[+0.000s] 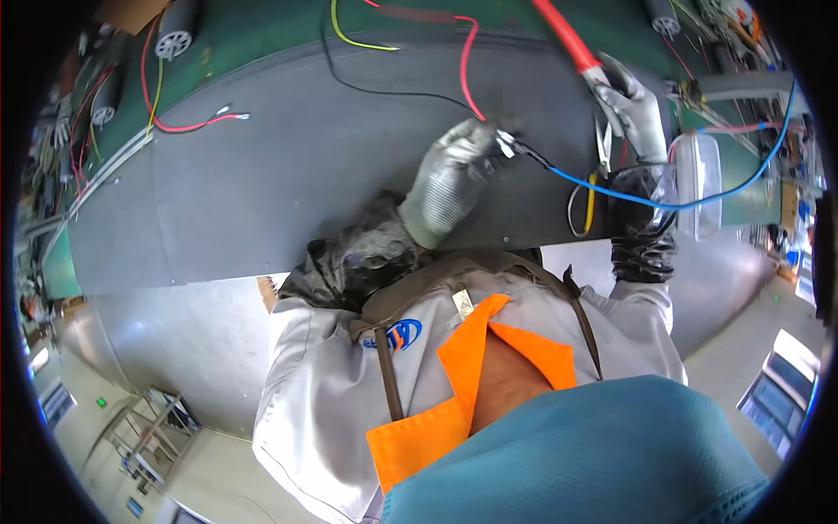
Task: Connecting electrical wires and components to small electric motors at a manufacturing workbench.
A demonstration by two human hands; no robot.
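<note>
My left hand (pixel 447 183), in a grey glove, is closed around wires above the dark bench mat (pixel 262 192). White connector ends (pixel 506 144) show at its fingertips. From there a blue wire (pixel 646 204) arcs to the right, while a red wire (pixel 468 74) and a black wire (pixel 384 92) run away toward the far side. My right hand (pixel 637 113), also gloved, has its fingers around the pale near end of a long red-handled tool (pixel 566 35), whose far part is cut off. Below that hand lie scissors (pixel 591 205) with a yellow handle, partly hidden.
A clear plastic box (pixel 699 183) stands beside my right sleeve. At the far left are red and black leads (pixel 196 128) and a grey cylindrical motor (pixel 175 39). A yellow-green wire (pixel 362 42) lies at the far edge. More parts and wires crowd the right side.
</note>
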